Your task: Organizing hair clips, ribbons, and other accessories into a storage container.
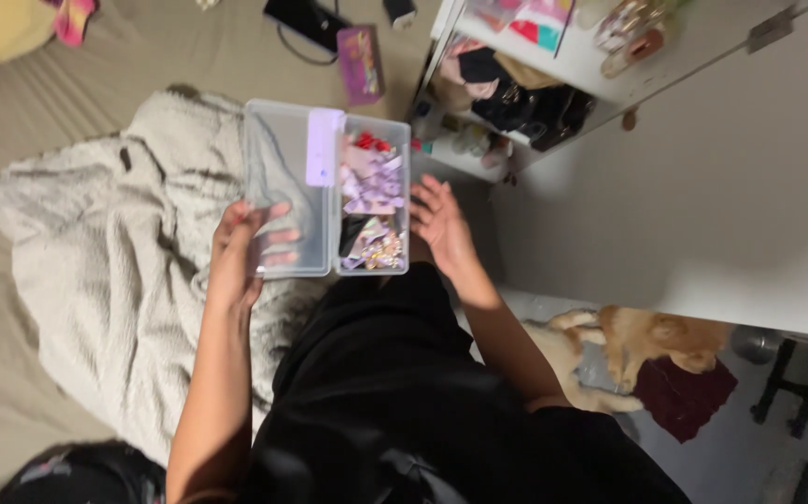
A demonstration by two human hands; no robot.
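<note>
Over the person's black-clothed lap, a clear rectangular plastic storage box (373,201) was held open, its transparent hinged lid (287,187) swung out to the left and lying roughly level with the tray. The left hand (247,250) gripped the lid from below, fingers (278,235) curled around its near edge and showing through the plastic, thumb on top. The right hand (443,226) lay flat against the box's right wall, fingers spread and pressed lightly to the side, pinching nothing. Inside the tray lay a jumble of small pink, purple, red and gold bows or hair clips (371,191), though the dim view made their exact kind hard to tell; they filled most of the compartment. So the box was already opened and its contents exposed, while nothing had been lifted out and neither hand held any piece. A rumpled cream fleece blanket (124,243) lay on the beige bed sheet (12,121) to the left, a white shelf unit (553,65) crowded with bags and small things stood ahead, and an orange cat (646,341) lay on the floor at the right.
</note>
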